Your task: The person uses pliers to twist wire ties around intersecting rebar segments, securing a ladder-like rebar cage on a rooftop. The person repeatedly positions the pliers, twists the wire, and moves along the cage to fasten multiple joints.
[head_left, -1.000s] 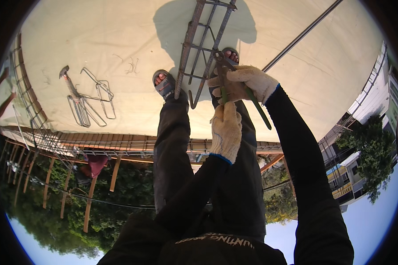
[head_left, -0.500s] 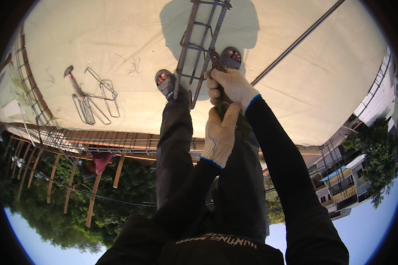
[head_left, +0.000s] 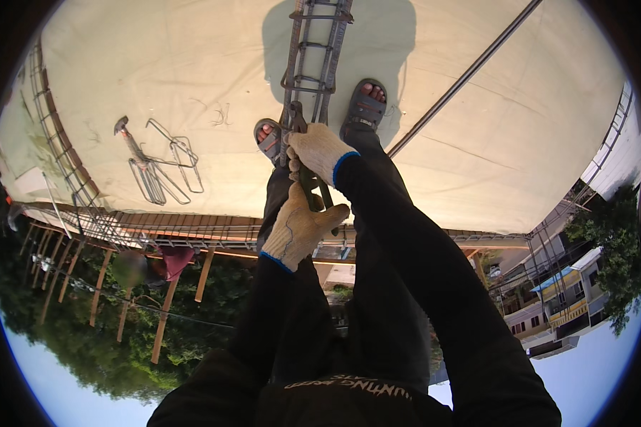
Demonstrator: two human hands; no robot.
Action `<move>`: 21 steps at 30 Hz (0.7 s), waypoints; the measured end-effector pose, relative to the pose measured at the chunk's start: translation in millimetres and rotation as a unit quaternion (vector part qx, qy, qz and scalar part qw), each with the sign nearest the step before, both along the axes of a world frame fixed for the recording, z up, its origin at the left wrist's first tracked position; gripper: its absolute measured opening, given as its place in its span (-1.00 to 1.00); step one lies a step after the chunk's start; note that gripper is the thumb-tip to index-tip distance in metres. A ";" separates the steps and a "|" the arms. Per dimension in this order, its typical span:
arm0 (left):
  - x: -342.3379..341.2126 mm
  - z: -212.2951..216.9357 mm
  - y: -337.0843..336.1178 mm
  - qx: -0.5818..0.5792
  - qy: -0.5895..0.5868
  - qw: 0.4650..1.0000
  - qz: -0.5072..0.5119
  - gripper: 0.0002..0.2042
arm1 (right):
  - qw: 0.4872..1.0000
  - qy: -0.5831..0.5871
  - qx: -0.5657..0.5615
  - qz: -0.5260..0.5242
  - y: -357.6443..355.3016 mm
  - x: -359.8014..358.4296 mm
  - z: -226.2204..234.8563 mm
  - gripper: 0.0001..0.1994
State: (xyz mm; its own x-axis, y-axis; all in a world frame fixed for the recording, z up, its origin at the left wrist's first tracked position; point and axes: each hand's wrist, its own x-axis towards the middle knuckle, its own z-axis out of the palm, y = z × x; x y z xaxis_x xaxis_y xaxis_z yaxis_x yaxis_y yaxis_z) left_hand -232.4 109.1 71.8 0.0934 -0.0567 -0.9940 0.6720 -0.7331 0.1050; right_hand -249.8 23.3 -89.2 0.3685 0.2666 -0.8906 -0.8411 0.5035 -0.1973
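Right hand (head_left: 319,151) and left hand (head_left: 295,228), both in cream knit gloves with blue edges, swing left

Half a second ago, both hands are over by the right foot. Now they are near the left foot, and the long metal pincers with green handles (head_left: 298,119) come along with them. The head of the pincers has gone from the right side of the long, thin, dark steel bar cage (head_left: 332,60) to its left bar (head_left: 291,57). It looks to me like the work is now at that left bar. I cannot tell if the pincers bite on anything there.

The right hand wraps tight around the pincers, just below the head, with its fingers curled in. Its arm, in a black sleeve (head_left: 406,228), reaches slanting across the body to the left. The left hand is lower down, by the handles, and its arm comes almost straight up. Its thumb sticks out wide to the right. I cannot tell if its other fingers squeeze a handle.

The cage end lies between two dark grey sandals, the left one (head_left: 269,142) and the right one (head_left: 364,114). Off to the left, a hammer (head_left: 132,146) lies with bent wire loops (head_left: 148,186) on the cream floor (head_left: 463,156).
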 end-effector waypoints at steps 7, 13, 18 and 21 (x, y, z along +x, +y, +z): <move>-39.8 -26.3 62.4 -0.041 0.014 0.966 0.254 -0.61 | 0.925 -0.174 -0.246 0.233 50.0 -28.7 -31.9 -0.65; -55.3 -2.5 58.3 -0.099 0.039 0.916 0.386 -0.63 | 0.817 -0.097 -0.552 0.140 -54.6 -14.5 29.1 -0.69; -77.8 -5.1 63.0 -0.084 0.055 0.901 0.422 -0.64 | 0.725 -0.226 -0.625 0.185 -80.4 12.4 9.2 -0.69; -87.7 -10.3 66.2 -0.095 0.049 0.914 0.391 -0.65 | 0.699 -0.224 -0.640 0.226 -77.0 19.7 -0.1 -0.72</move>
State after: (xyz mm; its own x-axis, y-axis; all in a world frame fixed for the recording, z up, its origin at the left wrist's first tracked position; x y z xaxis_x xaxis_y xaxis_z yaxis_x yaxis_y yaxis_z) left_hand -320.0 175.3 61.5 0.0898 -0.1836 -0.9789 0.9958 0.0017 0.0910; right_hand -230.1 -53.7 -89.3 0.8224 -0.4645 -0.3285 -0.5672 -0.6248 -0.5366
